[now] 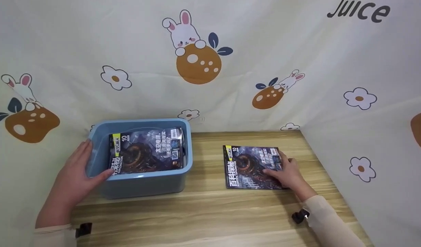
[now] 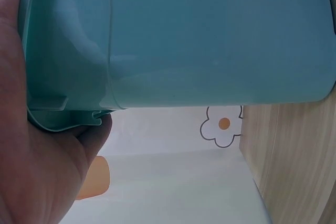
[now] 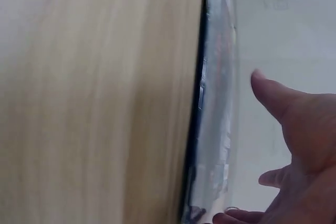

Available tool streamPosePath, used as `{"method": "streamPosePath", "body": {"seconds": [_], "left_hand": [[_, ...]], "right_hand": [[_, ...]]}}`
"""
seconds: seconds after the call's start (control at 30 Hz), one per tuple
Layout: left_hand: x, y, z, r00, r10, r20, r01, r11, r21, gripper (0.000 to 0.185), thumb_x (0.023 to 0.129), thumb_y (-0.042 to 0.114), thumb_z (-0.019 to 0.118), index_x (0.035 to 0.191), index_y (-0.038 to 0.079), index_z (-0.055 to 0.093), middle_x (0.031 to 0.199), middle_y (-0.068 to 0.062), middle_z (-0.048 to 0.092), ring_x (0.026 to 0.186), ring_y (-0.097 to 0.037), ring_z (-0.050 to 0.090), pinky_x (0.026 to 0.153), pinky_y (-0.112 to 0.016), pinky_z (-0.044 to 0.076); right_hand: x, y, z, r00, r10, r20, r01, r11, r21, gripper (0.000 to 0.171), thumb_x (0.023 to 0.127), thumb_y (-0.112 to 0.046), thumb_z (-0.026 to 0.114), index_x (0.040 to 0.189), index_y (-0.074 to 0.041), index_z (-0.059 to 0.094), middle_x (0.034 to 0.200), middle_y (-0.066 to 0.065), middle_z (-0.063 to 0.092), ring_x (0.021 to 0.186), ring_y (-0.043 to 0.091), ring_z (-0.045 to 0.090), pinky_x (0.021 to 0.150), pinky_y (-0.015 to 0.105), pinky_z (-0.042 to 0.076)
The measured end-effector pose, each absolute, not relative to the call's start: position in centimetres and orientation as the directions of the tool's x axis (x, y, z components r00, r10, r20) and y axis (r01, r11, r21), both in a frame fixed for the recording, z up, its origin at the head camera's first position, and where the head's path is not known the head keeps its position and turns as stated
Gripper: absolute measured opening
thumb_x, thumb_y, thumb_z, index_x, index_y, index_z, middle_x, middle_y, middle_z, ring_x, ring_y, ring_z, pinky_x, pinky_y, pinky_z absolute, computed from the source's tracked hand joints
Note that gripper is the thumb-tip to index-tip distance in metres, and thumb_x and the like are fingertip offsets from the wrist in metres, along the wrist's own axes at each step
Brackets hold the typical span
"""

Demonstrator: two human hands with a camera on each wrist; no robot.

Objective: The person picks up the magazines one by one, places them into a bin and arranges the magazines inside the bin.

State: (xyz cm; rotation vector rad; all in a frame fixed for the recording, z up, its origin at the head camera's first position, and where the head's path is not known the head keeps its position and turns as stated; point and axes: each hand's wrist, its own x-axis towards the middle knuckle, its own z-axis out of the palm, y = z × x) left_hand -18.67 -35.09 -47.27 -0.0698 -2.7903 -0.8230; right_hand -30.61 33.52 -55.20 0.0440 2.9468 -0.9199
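**Two hands, one bin, two magazines: state of the tabletop**

Left arm: cream sleeve, forearm reaching forward from the lower left corner of the head view. The left hand clasps the near left corner of the light blue rectangular plastic storage bin; the thumb hooks over the front rim into the bin, and the fingers lie along the outside of the left wall. The left wrist view shows the palm pressed against the bin's outer wall and under its rim lip. Grip: fingers wrapped on the rim.

Bin: stands on the left part of the light wooden tabletop, close against the printed fabric backdrop. Contents: one glossy dark-covered magazine with Chinese title lettering and a yellow corner tag, leaning tilted inside, cover up.

Second glossy dark-covered magazine of the same design: lies flat on the tabletop, well right of the bin, cover up.

Right arm: cream sleeve, coming in from the lower right. The right hand rests on the right half of the flat magazine, fingers spread and laid on the cover, thumb at its right edge. The right wrist view shows the magazine's edge on the wood and the fingers extended, not curled round it.
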Motion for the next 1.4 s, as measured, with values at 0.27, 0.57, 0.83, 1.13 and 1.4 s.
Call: {"method": "streamPosePath", "body": {"seconds": [0.27, 0.57, 0.83, 1.13, 1.4], "left_hand": [[-18.8, -35.3, -47.4, -0.975, -0.013, 0.223, 0.111, 0.836, 0.538, 0.119, 0.096, 0.059, 0.080, 0.175, -0.001, 0.014, 0.181, -0.031, 0.012, 0.165, -0.056, 0.013, 0.116, -0.088, 0.025], [-18.5, -35.2, -47.3, -0.971, -0.018, 0.240, 0.117, 0.836, 0.536, 0.119, 0.097, 0.061, 0.079, 0.176, 0.001, 0.014, 0.182, -0.029, 0.011, 0.165, -0.057, 0.015, 0.112, -0.090, 0.028], [-18.4, -35.1, -47.2, -0.973, -0.024, 0.230, 0.106, 0.839, 0.534, 0.120, 0.097, 0.063, 0.078, 0.176, 0.000, 0.014, 0.181, -0.030, 0.012, 0.163, -0.059, 0.016, 0.110, -0.091, 0.029], [-18.5, -35.0, -47.4, -0.972, -0.030, 0.232, 0.103, 0.836, 0.539, 0.118, 0.097, 0.061, 0.078, 0.175, -0.002, 0.016, 0.181, -0.030, 0.013, 0.165, -0.056, 0.014, 0.114, -0.089, 0.027], [-18.6, -35.1, -47.4, -0.970, -0.027, 0.240, 0.111, 0.832, 0.544, 0.118, 0.097, 0.061, 0.078, 0.176, 0.000, 0.015, 0.182, -0.029, 0.012, 0.165, -0.056, 0.014, 0.114, -0.089, 0.027]], "right_hand": [[-30.6, 33.8, -53.9, -0.970, -0.067, -0.232, 0.072, 0.837, -0.542, 0.136, 0.080, -0.047, 0.100, 0.176, -0.001, 0.015, 0.150, 0.046, 0.030, 0.133, 0.058, 0.046, 0.118, 0.072, 0.044], [-31.6, 33.5, -53.5, -0.962, -0.026, -0.272, 0.121, 0.851, -0.510, 0.143, 0.073, -0.037, 0.106, 0.176, -0.003, 0.013, 0.145, 0.043, 0.029, 0.132, 0.059, 0.044, 0.116, 0.074, 0.043], [-32.1, 33.7, -53.3, -0.946, -0.048, -0.320, 0.126, 0.856, -0.501, 0.148, 0.073, -0.036, 0.105, 0.177, -0.004, 0.006, 0.165, 0.055, 0.014, 0.152, 0.073, 0.022, 0.125, 0.077, 0.026], [-32.5, 34.8, -54.4, -0.947, -0.178, -0.266, 0.058, 0.722, -0.690, 0.138, 0.078, -0.017, 0.102, 0.177, -0.003, 0.007, 0.170, 0.045, 0.021, 0.153, 0.062, 0.035, 0.131, 0.067, 0.026], [-33.5, 36.1, -55.9, -0.961, -0.259, -0.100, -0.078, 0.596, -0.799, 0.111, 0.086, -0.008, 0.094, 0.174, -0.001, 0.027, 0.171, 0.040, 0.029, 0.148, 0.053, 0.046, 0.128, 0.057, 0.035]]}}
